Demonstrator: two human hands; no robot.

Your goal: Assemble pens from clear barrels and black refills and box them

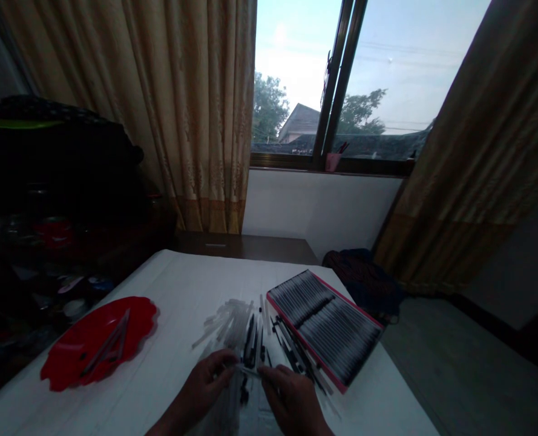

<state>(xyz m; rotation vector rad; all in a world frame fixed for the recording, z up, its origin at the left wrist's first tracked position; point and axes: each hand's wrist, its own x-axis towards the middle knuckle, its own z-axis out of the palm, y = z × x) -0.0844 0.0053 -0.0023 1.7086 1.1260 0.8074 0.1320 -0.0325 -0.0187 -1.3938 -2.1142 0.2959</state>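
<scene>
My left hand point(213, 380) and my right hand point(291, 390) face each other over the table, fingers pinched. Between their fingertips lies a slim pale pen-like tube point(249, 369), each hand gripping one end; its detail is blurred. Just beyond it, dark pen parts point(251, 342) lie in a loose bunch. To the left of these spreads a heap of clear tubes point(227, 321). On the right rests a red-edged box point(345, 388), with rows of dark-and-clear pens point(336, 330) in it. More black pens point(291, 348) lie along the box's near-left side.
A red scalloped plate point(137, 312) at the left holds a few clear tubes point(109, 345) and small black bits. The white table point(196, 272) ends near a dark low cabinet point(269, 247). Dark cluttered things stand left; a bundle point(364, 275) lies beyond the right edge.
</scene>
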